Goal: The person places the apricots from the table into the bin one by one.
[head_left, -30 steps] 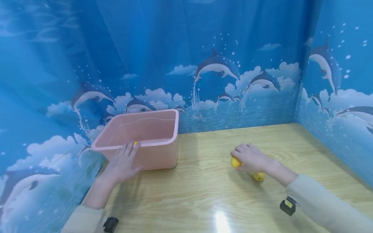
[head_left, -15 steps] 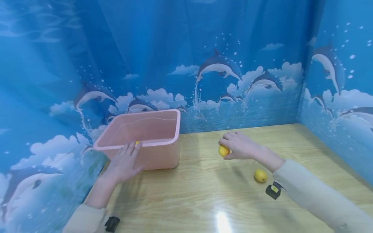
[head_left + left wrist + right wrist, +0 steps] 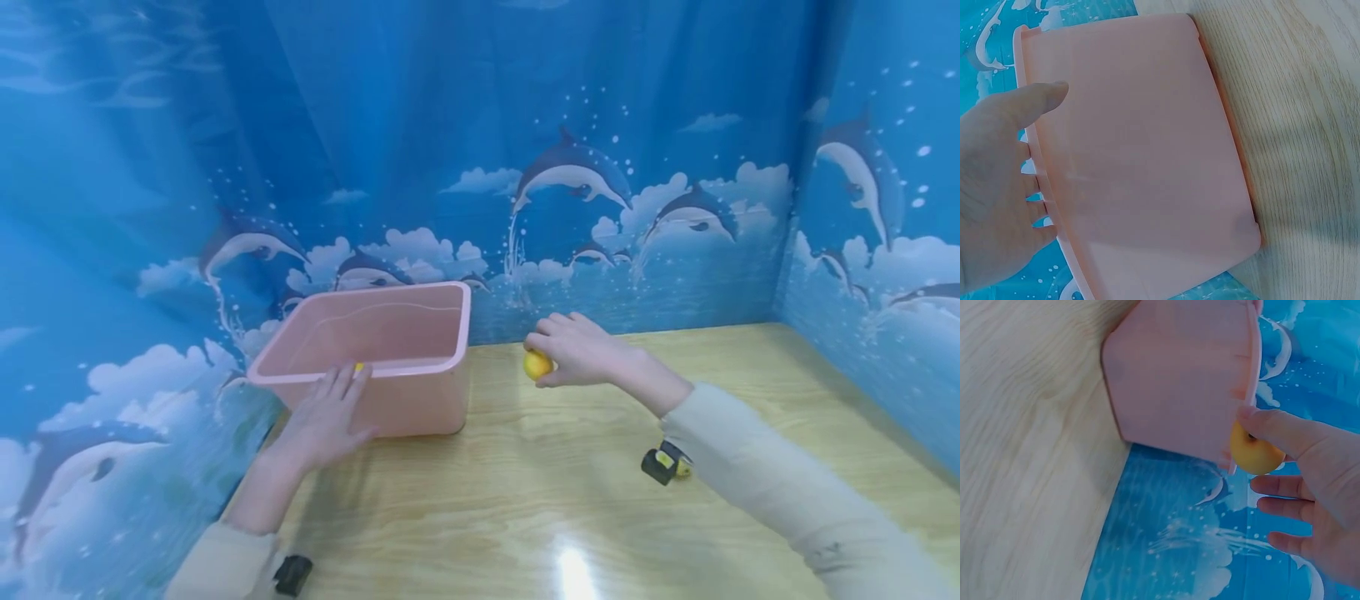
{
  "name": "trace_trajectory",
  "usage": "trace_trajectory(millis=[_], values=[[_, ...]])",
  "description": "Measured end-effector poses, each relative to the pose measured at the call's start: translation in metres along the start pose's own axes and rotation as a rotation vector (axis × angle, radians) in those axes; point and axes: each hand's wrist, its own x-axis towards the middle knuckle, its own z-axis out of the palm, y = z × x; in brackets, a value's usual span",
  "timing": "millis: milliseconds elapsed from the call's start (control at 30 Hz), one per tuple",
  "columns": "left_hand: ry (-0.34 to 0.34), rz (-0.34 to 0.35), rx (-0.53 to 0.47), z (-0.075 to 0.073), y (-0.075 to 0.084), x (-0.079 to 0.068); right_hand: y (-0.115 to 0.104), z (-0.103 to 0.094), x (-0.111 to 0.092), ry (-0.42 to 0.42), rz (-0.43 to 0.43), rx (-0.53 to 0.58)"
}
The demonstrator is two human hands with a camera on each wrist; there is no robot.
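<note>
My right hand point(image 3: 581, 348) pinches a round yellow fruit point(image 3: 537, 365) above the table, right of the pink plastic bin point(image 3: 431, 398). In the right wrist view, the thumb lies across the yellow fruit point(image 3: 1257, 453), which has a dark dimple, and the other fingers are spread apart. My left hand point(image 3: 322, 417) rests on the bin's near rim with fairly straight fingers. The left wrist view shows its thumb beside the outer wall of the bin point(image 3: 1141, 144) and its fingertips hidden past the rim. Something yellow point(image 3: 359, 367) peeks out inside the bin by those fingers.
Another yellow fruit point(image 3: 683, 470) lies on the wooden table point(image 3: 480, 508), mostly hidden behind the black camera point(image 3: 659, 467) on my right wrist. A blue dolphin-print curtain point(image 3: 420, 125) encloses the back and sides. The bin stands at the table's left, close to the curtain.
My right hand has lifted the yellow fruit off the table and carried it left towards the bin. The left hand stays on the rim. The view has shifted slightly.
</note>
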Motion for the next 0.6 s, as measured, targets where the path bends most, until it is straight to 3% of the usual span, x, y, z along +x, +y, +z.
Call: trace_trajectory(millis=[200, 600], values=[[-0.004, 0.006, 0.005, -0.001, 0.001, 0.001, -0.007, -0.004, 0.017, -0.005, 0.030, 0.047], [-0.012, 0.013, 0.017, 0.000, 0.000, 0.002, -0.023, -0.015, 0.053, 0.024, 0.004, 0.088]])
